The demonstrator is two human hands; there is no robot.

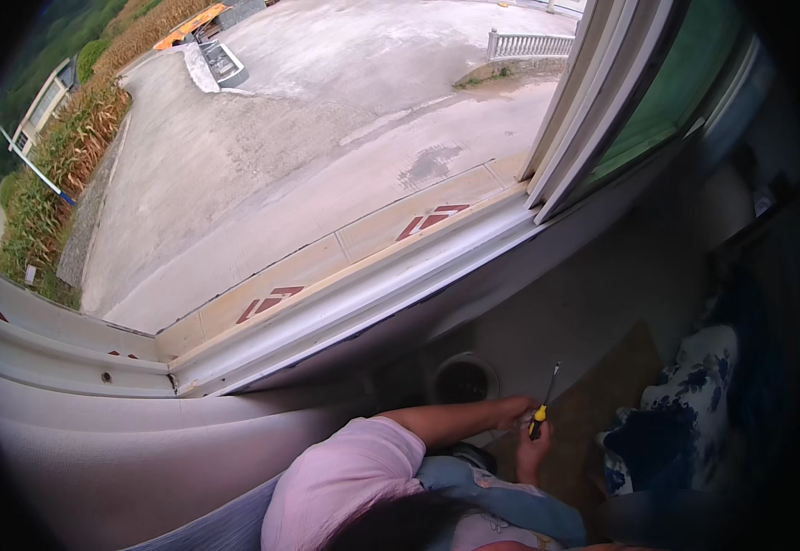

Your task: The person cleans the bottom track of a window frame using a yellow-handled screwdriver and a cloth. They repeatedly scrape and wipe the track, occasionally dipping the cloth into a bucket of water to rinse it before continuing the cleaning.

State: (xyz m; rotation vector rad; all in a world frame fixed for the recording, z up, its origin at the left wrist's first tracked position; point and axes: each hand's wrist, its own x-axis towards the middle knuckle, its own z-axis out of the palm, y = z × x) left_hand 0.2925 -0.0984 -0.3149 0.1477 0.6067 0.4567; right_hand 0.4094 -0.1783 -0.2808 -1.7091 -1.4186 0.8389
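My right hand (532,449) grips a screwdriver (539,417) by its yellow and black handle, with the metal shaft pointing up and away from me. Close against it is my left hand (513,412), its fingers bent near the handle. Something small and pale shows at the left fingertips, too blurred to name. Both hands are low in the view, in the shade below the window sill.
A white sliding-window track (372,275) runs diagonally past me, its sashes (579,103) stacked at the right. Below the sill stands a round, dark-mouthed container (467,380). Blue-and-white floral fabric (689,406) lies at right, beside a brown surface (623,372). Outside is a concrete yard (269,151).
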